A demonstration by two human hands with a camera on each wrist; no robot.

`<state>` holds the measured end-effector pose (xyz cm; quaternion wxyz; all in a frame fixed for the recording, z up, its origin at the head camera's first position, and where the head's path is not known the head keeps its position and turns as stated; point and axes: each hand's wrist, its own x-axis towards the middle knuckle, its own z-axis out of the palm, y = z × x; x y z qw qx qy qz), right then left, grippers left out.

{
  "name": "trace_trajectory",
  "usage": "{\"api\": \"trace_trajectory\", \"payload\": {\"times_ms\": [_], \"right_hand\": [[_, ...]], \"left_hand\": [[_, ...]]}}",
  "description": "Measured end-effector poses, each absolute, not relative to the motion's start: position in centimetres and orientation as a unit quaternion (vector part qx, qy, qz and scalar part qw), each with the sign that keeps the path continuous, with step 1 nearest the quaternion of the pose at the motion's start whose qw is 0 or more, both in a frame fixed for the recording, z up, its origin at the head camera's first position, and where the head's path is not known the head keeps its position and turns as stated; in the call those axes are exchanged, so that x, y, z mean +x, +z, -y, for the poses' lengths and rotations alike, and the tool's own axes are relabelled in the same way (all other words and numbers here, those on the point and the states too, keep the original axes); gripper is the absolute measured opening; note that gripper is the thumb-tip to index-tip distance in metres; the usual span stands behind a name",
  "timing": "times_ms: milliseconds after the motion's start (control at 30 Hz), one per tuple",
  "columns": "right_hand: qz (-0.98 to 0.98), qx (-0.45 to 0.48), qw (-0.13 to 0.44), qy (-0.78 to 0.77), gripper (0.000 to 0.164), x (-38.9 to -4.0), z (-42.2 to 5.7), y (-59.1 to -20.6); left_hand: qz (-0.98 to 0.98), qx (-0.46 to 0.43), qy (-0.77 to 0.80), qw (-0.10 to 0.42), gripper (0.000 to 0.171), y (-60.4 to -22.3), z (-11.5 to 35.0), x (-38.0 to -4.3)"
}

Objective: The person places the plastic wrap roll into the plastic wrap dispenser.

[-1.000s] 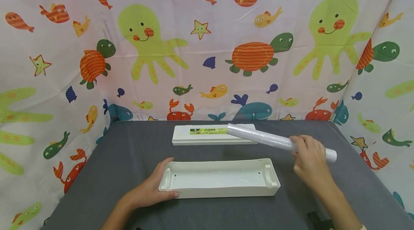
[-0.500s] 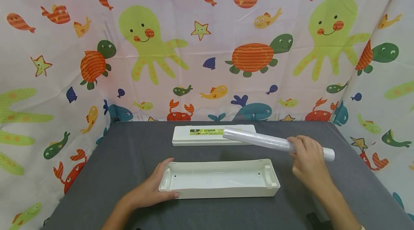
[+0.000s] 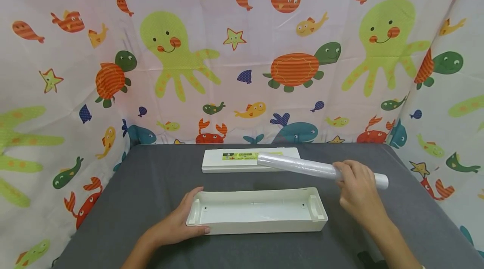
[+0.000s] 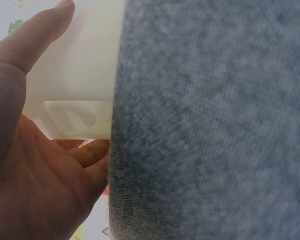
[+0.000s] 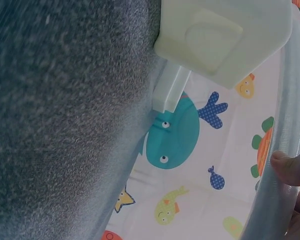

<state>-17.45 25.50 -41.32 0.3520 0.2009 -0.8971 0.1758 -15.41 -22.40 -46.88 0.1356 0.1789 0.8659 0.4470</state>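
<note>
A long white plastic box (image 3: 257, 226), its open side up, lies on the grey table. My left hand (image 3: 177, 222) grips its left end, thumb along the front wall and fingers round the far corner; the left wrist view shows the thumb (image 4: 45, 32) against the box wall (image 4: 85, 55). My right hand (image 3: 359, 189) holds a roll of clear plastic wrap (image 3: 298, 165) near its right end. The roll is raised over the table, tilted, its left end higher and in front of the lid. In the right wrist view the thumb (image 5: 290, 167) presses on the roll (image 5: 275, 200).
A white lid (image 3: 215, 162) with a green and yellow label lies behind the box. A dark object (image 3: 368, 260) sits at the near right, partly hidden by the right forearm. A curtain (image 3: 234, 75) printed with sea animals hangs round the table's back and sides.
My right hand has drifted slightly left with the roll of plastic wrap. The left hand still holds the box in place. The whole head view has shifted down a little.
</note>
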Motion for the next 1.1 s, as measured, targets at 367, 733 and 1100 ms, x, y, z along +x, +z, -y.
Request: {"api": "trace_trajectory", "payload": {"times_ms": [367,733,1100], "right_hand": [[0.887,0.225,0.365,0.174,0.054,-17.35,-25.15,-41.33],[0.883,0.243,0.367,0.161,0.051,-17.26,-24.96,-41.18],[0.871,0.265,0.377,0.173,0.049,-17.29,-24.5,-41.35]], "left_hand": [[-0.867,0.183,0.446,0.131,0.106,-46.91,22.54,-15.7],[-0.864,0.177,0.45,0.139,0.105,-46.98,22.41,-15.6],[-0.868,0.172,0.445,0.141,0.106,-47.09,22.52,-15.51]]}}
